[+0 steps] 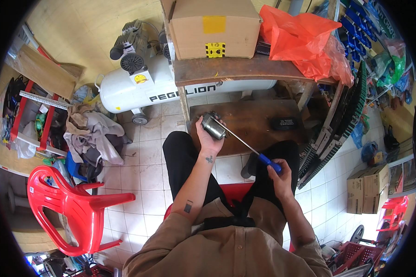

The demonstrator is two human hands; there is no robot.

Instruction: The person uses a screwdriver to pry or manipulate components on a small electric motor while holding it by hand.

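Observation:
My left hand (207, 142) is closed round a shiny metal cylinder (214, 127), which looks like a small motor with a darker end. It is tilted, and my palm and fingers hide part of it. My right hand (282, 178) grips a screwdriver by its blue handle (269, 162). The thin shaft (241, 139) slants up and left to the cylinder's upper end; whether the tip touches it I cannot tell. Beneath both hands is a low brown wooden board (249, 111), with a small black object (284, 123) on its right side.
Beyond the board, a cardboard box (215, 34) and an orange plastic bag (298, 39) rest on a wooden shelf (235, 69). A white air compressor (129, 90) stands behind. To my left is a tipped red plastic chair (74, 207); long dark tracks (335, 127) lean at right.

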